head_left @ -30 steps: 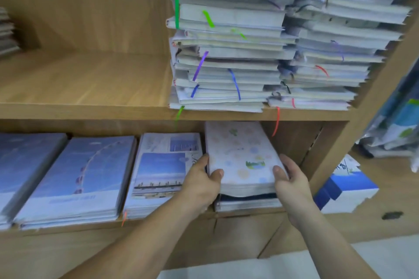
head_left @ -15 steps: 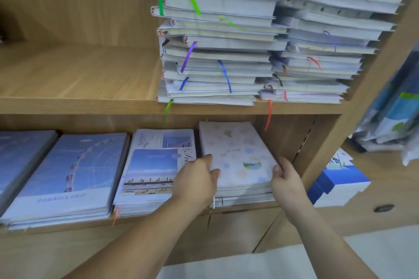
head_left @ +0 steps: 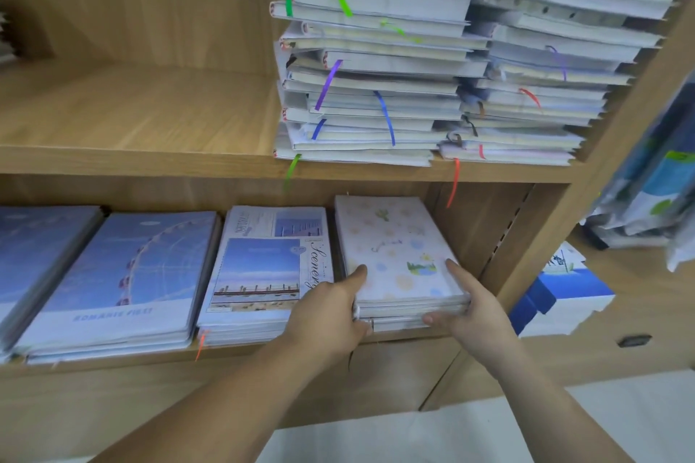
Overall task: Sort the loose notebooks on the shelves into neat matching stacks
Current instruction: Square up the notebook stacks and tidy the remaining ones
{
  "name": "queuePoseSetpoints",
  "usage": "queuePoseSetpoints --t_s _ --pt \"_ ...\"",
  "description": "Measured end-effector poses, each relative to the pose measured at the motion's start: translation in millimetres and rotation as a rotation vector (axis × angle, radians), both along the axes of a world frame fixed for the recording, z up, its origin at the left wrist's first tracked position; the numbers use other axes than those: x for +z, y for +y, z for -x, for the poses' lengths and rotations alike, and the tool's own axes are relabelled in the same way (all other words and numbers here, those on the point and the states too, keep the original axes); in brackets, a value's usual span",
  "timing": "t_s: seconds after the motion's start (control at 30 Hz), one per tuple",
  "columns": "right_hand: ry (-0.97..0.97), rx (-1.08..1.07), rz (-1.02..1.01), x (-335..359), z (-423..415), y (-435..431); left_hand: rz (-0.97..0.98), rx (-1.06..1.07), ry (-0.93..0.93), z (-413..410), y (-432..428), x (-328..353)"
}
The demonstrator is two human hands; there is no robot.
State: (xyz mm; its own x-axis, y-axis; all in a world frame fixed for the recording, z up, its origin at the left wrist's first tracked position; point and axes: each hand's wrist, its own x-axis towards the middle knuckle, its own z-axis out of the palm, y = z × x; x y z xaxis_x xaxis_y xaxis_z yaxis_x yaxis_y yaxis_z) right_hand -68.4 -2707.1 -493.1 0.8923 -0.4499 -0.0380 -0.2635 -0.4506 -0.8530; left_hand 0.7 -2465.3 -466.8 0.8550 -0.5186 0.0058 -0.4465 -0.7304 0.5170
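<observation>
A stack of white notebooks with pastel dots and a cactus print (head_left: 391,248) lies at the right end of the lower shelf (head_left: 113,359). My left hand (head_left: 331,312) grips the stack's front left corner, thumb on the top cover. My right hand (head_left: 470,308) holds the front right corner, forefinger on the cover and thumb against the front edge. Left of it lie a stack with a pier photo cover (head_left: 263,271) and a blue Ferris-wheel stack (head_left: 120,274). Another blue stack (head_left: 30,256) sits at the far left.
On the upper shelf (head_left: 131,158) stand two tall uneven piles of white notebooks with coloured ribbons (head_left: 376,60) (head_left: 545,60); its left part is bare wood. Beyond the right upright (head_left: 556,229) sit a blue and white pile (head_left: 560,293) and hanging packets (head_left: 647,180).
The dotted stack has gone from raised and tilted to lying flat on the lower shelf. Both hands slid to its front corners. The view shifted slightly.
</observation>
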Motion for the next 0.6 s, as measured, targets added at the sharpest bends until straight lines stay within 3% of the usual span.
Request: queuePoseSetpoints --t_s 0.27,0.6 --pt "-0.065 -0.045 0.014 -5.0 -1.2 -7.3 -0.077 0.01 -0.123 -3.6 -18.1 -10.2" --pt "-0.063 -0.002 0.045 -4.8 0.8 -11.0 0.033 0.043 -0.026 -5.2 -19.6 -10.5"
